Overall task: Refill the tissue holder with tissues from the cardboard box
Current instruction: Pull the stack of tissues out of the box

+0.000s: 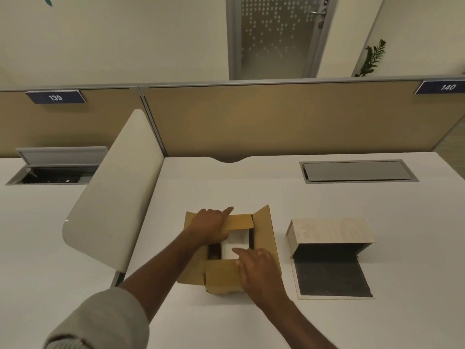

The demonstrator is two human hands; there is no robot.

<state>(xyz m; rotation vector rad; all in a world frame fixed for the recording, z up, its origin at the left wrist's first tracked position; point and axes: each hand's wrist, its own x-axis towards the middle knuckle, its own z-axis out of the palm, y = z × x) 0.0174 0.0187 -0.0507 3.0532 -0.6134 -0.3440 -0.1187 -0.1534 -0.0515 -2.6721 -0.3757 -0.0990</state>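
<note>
A brown cardboard box (265,230) sits on the white desk with its flaps spread. White tissues (235,244) show inside it. My left hand (210,226) lies flat on the far flap, fingers pointing away from me. My right hand (259,269) rests on the near flap, its fingertips touching the white tissues. Neither hand has closed around anything. To the right of the box stands the tissue holder (329,230), pale wood-grain, opened, with a dark inner panel (329,270) lying flat toward me.
A curved white divider panel (113,197) rises at the left of the box. Grey cable hatches sit at the back: one open (55,167) on the left desk, one closed (357,171) on the right. A tan partition (276,117) bounds the desk (251,192).
</note>
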